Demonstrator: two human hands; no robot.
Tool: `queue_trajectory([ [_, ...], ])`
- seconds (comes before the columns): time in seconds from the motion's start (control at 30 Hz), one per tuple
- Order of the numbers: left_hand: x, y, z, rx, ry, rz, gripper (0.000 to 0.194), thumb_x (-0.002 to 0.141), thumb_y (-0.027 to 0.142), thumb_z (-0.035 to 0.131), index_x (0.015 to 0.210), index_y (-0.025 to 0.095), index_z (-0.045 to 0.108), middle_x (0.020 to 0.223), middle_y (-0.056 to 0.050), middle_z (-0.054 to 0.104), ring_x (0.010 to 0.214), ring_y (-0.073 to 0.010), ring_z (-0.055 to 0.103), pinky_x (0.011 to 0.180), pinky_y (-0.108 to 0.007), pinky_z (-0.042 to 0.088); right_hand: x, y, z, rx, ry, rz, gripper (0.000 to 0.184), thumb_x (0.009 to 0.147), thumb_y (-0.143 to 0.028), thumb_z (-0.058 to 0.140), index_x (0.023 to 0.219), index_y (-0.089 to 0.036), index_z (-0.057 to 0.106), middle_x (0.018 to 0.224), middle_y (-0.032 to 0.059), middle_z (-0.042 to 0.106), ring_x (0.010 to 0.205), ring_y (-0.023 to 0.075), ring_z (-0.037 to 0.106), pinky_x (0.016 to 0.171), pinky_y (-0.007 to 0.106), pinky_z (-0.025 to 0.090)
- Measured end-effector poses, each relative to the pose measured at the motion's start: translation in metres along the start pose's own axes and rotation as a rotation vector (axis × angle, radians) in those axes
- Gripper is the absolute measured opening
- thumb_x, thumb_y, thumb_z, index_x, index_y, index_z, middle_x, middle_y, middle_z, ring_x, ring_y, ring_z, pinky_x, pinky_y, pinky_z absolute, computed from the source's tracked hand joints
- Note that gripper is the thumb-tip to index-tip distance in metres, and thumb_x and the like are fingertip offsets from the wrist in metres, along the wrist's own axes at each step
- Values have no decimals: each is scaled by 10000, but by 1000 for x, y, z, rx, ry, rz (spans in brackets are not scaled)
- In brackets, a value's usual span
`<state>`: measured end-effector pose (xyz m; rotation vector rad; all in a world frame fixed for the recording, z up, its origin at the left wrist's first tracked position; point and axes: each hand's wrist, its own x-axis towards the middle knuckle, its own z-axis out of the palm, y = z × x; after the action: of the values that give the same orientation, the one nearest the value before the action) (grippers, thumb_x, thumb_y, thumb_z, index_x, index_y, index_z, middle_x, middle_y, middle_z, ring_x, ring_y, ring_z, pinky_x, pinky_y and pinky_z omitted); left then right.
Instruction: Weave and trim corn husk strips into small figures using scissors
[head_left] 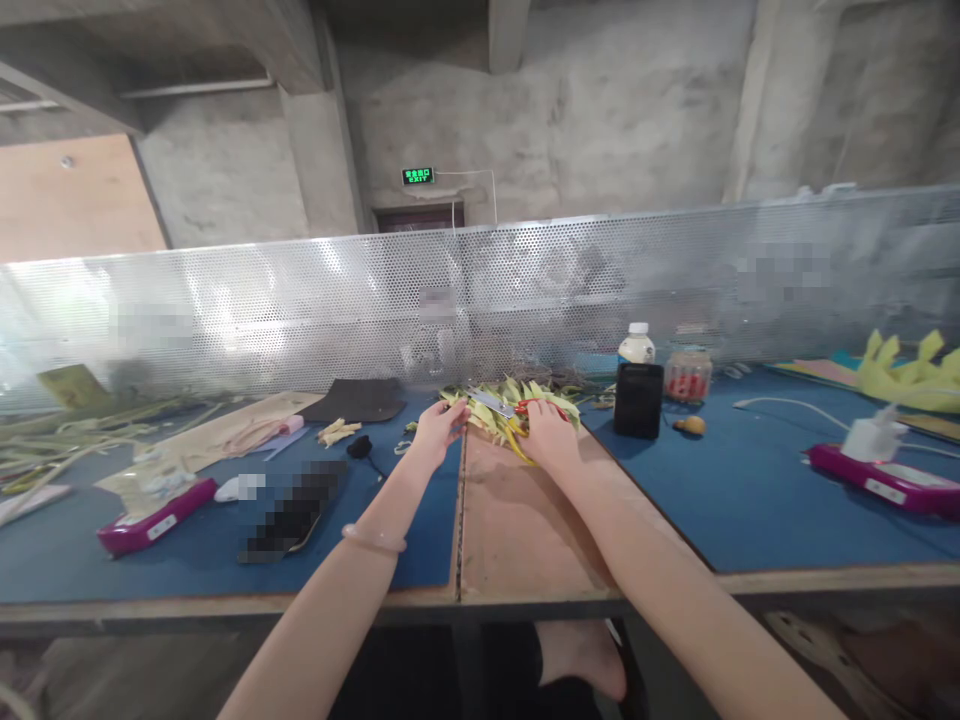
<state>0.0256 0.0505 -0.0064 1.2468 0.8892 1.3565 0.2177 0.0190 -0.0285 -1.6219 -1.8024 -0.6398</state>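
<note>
Against the perforated metal screen at the worktop's [525, 520] far edge, her right hand [546, 437] grips red-handled scissors [501, 405] over the leaf pile [517, 400] beside her left hand's [436, 428] pinching fingers, which the open blades might nick.

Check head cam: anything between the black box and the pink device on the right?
Mostly bare blue mat between the black box and the pink device; only a small brown-yellow object and a white cable.

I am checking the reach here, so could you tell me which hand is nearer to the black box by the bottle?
Right. The right hand is just left of the black box; the left hand is farther left.
</note>
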Motion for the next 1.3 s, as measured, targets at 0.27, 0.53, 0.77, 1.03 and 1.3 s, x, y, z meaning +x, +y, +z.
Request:
queue_trajectory([
  [0.27,-2,2,1,36,13,31,285,856,302,531,1093,145,548,1076,-78,583,893,-184,590,751,-378,510,0,1,1,3,-20,16,346,859,-408,495,1094,-156,526,1115,75,543,1037,206,511,823,392,450],
  [0.53,-4,3,3,70,28,69,267,857,302,531,1068,139,557,1036,-70,595,853,-170,596,721,-357,516,1,2,3,9,-19,17,331,860,-391,500,1094,-158,527,1118,74,542,1018,199,520,819,390,455],
  [0.77,-5,4,4,101,33,82,276,856,304,532,1077,140,553,1050,-73,591,870,-176,594,734,-367,514,1,3,3,17,-1,6,310,859,-373,510,1080,-157,533,1096,66,551,998,193,531,809,389,465],
  [1.03,-2,2,3,102,38,97,269,857,303,530,1070,141,556,1041,-72,593,860,-172,595,728,-362,515,0,1,3,21,8,15,316,858,-380,507,1077,-154,532,1095,69,549,1012,197,524,808,385,461],
  [1.3,-3,2,4,89,45,103,263,857,301,531,1062,139,560,1031,-69,597,852,-169,596,723,-358,516,0,2,2,14,1,13,308,860,-367,509,1082,-155,535,1109,70,550,1018,197,526,822,393,461],
])
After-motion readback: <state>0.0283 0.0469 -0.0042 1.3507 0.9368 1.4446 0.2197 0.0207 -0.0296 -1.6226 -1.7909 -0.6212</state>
